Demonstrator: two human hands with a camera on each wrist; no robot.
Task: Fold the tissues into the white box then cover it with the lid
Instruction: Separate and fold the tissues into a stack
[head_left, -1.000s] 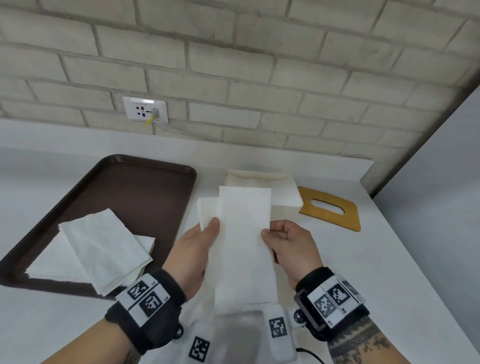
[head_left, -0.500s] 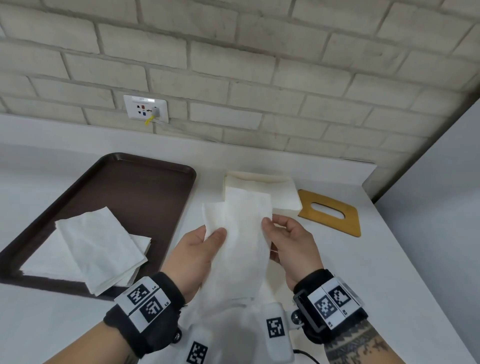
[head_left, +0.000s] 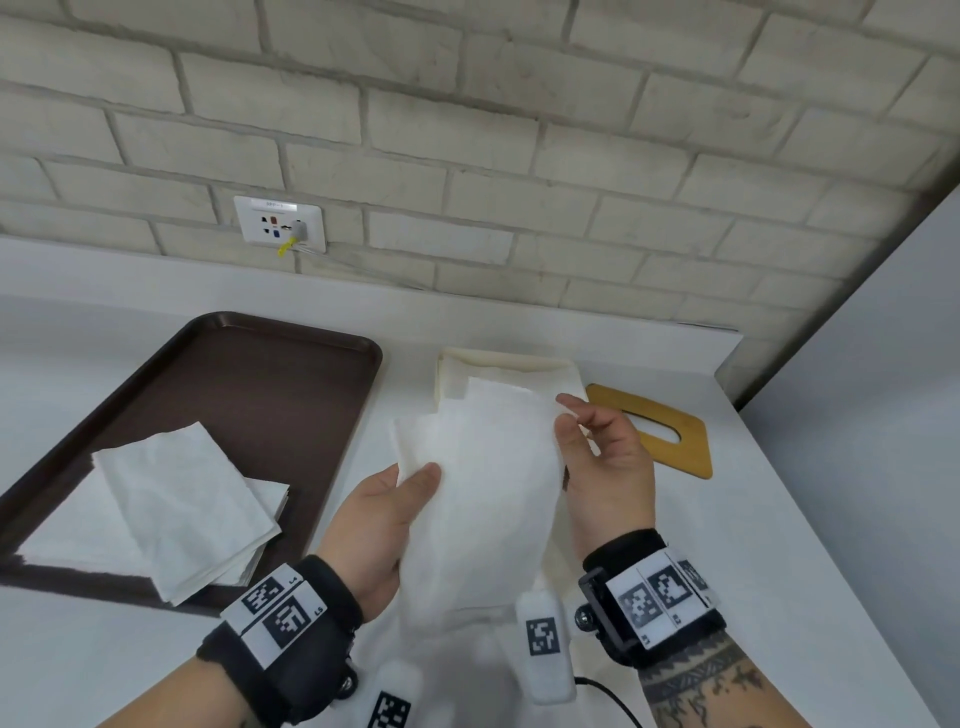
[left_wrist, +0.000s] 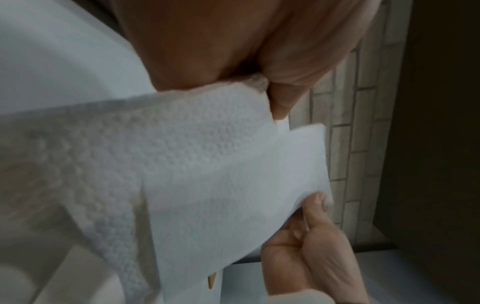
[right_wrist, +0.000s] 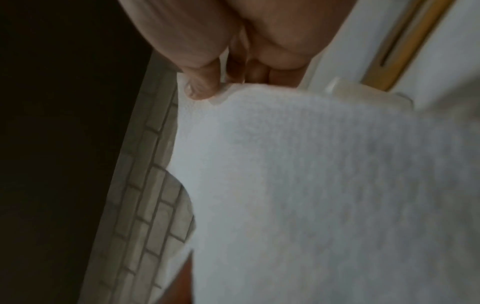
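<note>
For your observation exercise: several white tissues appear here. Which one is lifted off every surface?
The tissue pinched between the left hand and right hand. The others lie stacked on the brown tray or in the white box.

White counter (head_left: 753, 545) runs up to a brick wall. Landmark: white box (head_left: 519, 366), open, tissues inside, mid-counter near the wall. Left of it, just beside: brown tray (head_left: 291, 395) carrying a stack of folded tissues (head_left: 171, 512). Right of it, just beside: flat wooden lid (head_left: 670, 434) with an oval slot.
</note>
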